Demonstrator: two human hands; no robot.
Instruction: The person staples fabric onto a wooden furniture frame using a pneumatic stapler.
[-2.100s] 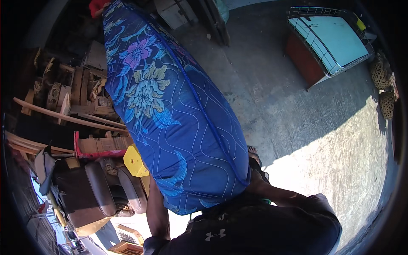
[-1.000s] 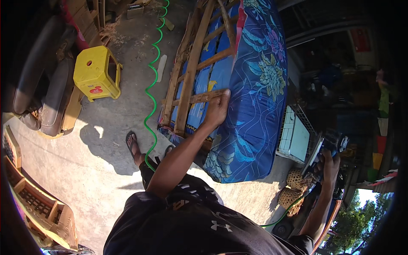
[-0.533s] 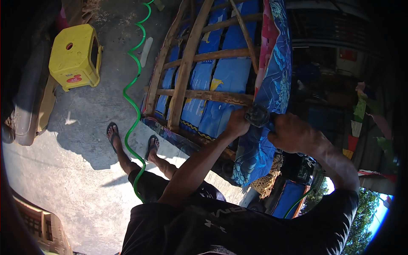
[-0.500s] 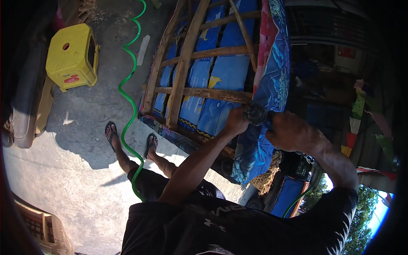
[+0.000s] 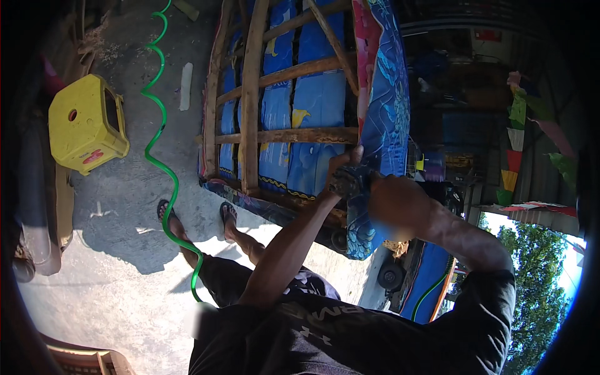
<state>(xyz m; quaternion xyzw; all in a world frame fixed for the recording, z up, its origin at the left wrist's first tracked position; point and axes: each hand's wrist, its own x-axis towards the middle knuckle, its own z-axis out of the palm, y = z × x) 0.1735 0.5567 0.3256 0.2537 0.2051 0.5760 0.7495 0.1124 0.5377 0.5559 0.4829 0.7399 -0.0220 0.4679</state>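
Note:
A wooden frame (image 5: 250, 106) with crossing slats lies tilted in front of me, blue printed sheeting (image 5: 319, 81) showing between its bars. Blue floral fabric (image 5: 389, 94) wraps its right side, with a red strip along the edge. My left hand (image 5: 337, 170) is closed at the frame's near right corner, apparently pinching the fabric edge; its fingertips are partly hidden. Against it sits a dark tool (image 5: 351, 182), whose exact kind I cannot make out. My right hand (image 5: 403, 205), blurred, is closed around the tool's right end, over the floral fabric.
A green coiled hose (image 5: 170, 169) runs across the concrete floor (image 5: 125, 206) toward my waist. At left stands a yellow plastic stool (image 5: 81, 125). A person's sandalled feet (image 5: 230, 219) are beside the frame. Colourful pennants (image 5: 515, 150) hang at right.
The view has shifted, so the frame and stool appear farther left. Both hands remain at the frame's corner, and the dark tool now overlaps my left hand more.

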